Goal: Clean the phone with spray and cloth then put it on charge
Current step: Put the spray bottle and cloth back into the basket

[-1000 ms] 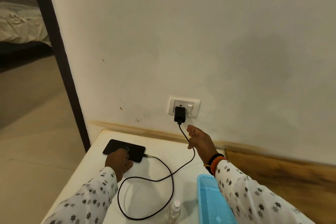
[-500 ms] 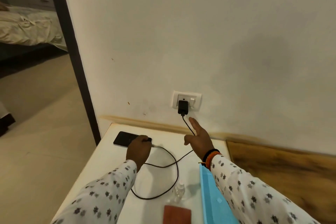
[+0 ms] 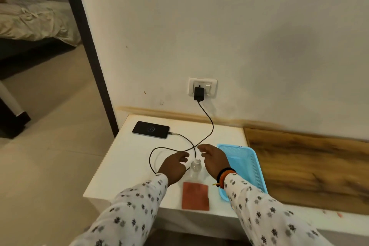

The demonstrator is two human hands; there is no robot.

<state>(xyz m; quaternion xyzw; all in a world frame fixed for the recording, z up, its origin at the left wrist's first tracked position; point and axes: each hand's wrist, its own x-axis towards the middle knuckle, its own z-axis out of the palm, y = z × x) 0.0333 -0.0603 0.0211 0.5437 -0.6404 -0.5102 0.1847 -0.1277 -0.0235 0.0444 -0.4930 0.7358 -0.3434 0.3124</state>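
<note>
A black phone (image 3: 150, 129) lies flat at the far left of the white table (image 3: 127, 166), its screen showing a charging symbol. A black cable (image 3: 209, 126) runs from its right end in a loop to the black charger (image 3: 199, 94) plugged into the wall socket (image 3: 203, 87). A small clear spray bottle (image 3: 195, 168) stands between my hands. A rust-red cloth (image 3: 195, 195) lies folded at the front edge. My left hand (image 3: 174, 167) hovers left of the bottle with loose fingers, holding nothing. My right hand (image 3: 213, 159) hovers right of it, relaxed and empty.
A light blue mesh tray (image 3: 246, 166) sits at the table's right side, partly under my right sleeve. A wooden panel (image 3: 307, 168) lies to the right. A dark door frame (image 3: 89, 46) opens left onto tiled floor and a bed.
My left hand has come off the phone and drawn back toward me. My right hand has pulled away from the cable below the socket. Both now hover beside the spray bottle.
</note>
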